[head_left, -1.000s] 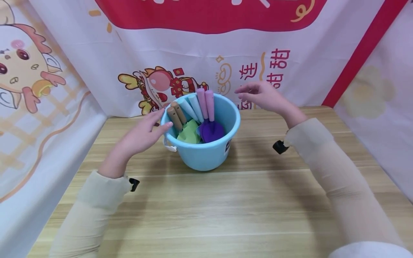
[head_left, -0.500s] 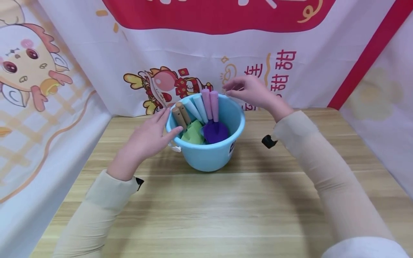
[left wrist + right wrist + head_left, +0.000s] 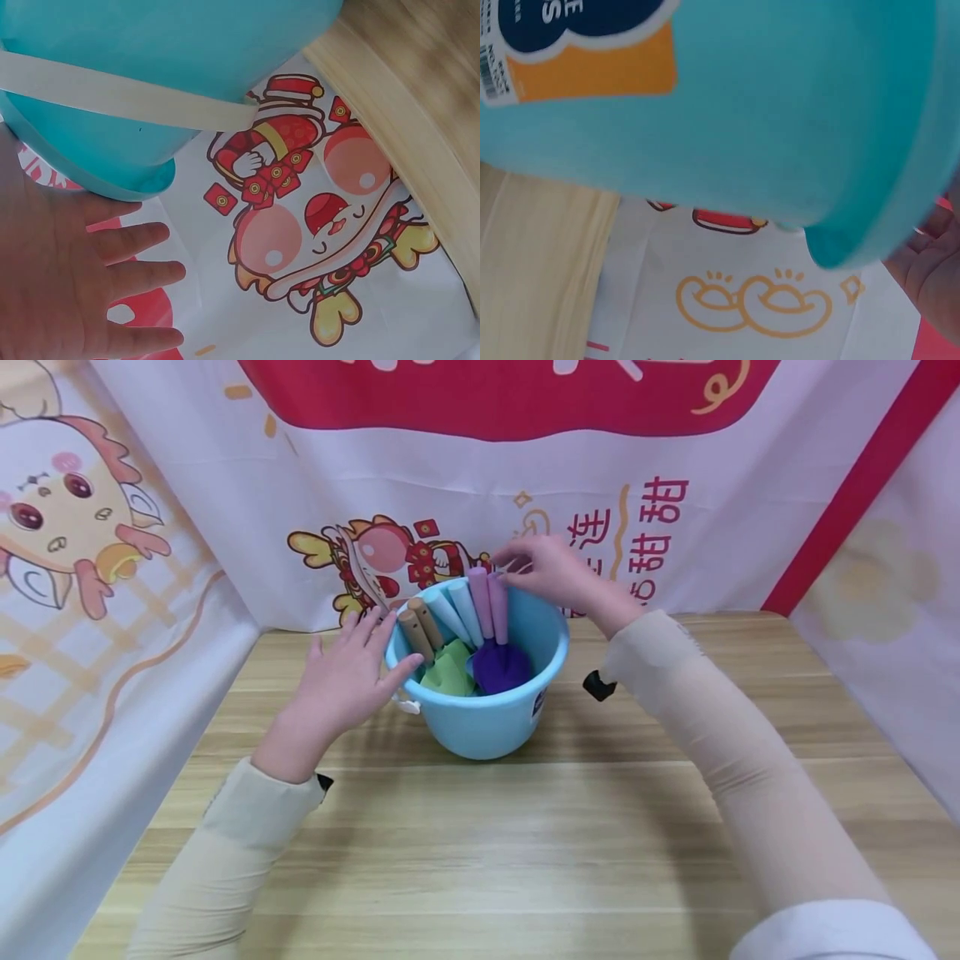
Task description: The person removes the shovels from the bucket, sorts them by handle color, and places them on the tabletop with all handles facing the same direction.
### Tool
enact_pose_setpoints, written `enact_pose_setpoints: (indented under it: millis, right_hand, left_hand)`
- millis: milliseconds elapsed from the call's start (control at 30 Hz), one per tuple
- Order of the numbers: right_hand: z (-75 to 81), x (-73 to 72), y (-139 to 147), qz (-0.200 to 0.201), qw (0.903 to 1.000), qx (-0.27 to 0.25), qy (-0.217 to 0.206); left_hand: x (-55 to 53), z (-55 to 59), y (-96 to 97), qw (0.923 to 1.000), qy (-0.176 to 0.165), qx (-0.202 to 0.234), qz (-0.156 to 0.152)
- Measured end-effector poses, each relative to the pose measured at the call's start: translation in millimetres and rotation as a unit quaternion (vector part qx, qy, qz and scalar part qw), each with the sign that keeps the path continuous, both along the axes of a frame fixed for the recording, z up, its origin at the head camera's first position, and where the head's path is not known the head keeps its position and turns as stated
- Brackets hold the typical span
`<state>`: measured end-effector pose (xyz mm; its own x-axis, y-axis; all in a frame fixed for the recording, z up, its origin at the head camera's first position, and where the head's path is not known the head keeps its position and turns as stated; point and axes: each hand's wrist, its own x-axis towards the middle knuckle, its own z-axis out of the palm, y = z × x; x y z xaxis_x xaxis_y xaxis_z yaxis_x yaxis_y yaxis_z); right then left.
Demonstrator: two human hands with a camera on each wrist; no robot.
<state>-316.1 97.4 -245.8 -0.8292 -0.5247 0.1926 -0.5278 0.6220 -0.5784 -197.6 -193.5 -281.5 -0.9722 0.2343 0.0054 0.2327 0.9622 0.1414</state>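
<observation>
A light blue plastic bucket (image 3: pixel 480 727) stands upright on the wooden table, holding several small toy shovels. Their handles lean on the back rim: two pink handles (image 3: pixel 490 606), two pale blue handles (image 3: pixel 459 614) and two brown handles (image 3: pixel 420 631). A purple scoop (image 3: pixel 502 668) and a green scoop (image 3: pixel 448 670) lie lower inside. My left hand (image 3: pixel 341 677) is spread at the left rim, its thumb over the edge and its fingers straight. At the back right rim, the loosely bent fingers and thumb of my right hand (image 3: pixel 551 575) are right at the pink handle tops.
The wooden table (image 3: pixel 465 843) extends in front of the bucket. A printed cloth (image 3: pixel 420 468) hangs close behind it, with more cloth at both sides. A white strap-like handle (image 3: pixel 135 97) runs along the bucket's left outside, and a label (image 3: pixel 592 71) is on its right.
My right hand has moved left, from beside the bucket to the pink handles over its back rim. The left hand stays at the left rim, its fingers now spread wider.
</observation>
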Motion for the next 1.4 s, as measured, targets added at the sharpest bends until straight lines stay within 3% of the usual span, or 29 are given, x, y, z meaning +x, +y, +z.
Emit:
enact_pose_setpoints:
  millis: [567,933,1167,1400]
  right_hand:
    - [-7.4,-7.6,-15.4,-0.016,0.9994,0.029,0.009]
    - [-9.3,-3.3,-17.7,-0.025,0.9988,0.04,0.015]
    - [-8.9,3.5,-13.7,-0.007,0.9996,0.023,0.013]
    - [-10.4,8.3,-6.5,0.004,0.9998,-0.006,-0.018]
  left_hand:
    - [-1.7,-7.1,1.0,0.9998,0.016,0.003,0.006]
    - [-0.9,-7.4,-0.9,0.9998,0.012,0.013,-0.001]
    - [-0.5,-6.7,-1.6,0.9999,0.01,0.013,-0.001]
    - [-2.3,-8.7,-2.5,0.9998,0.01,0.014,-0.004]
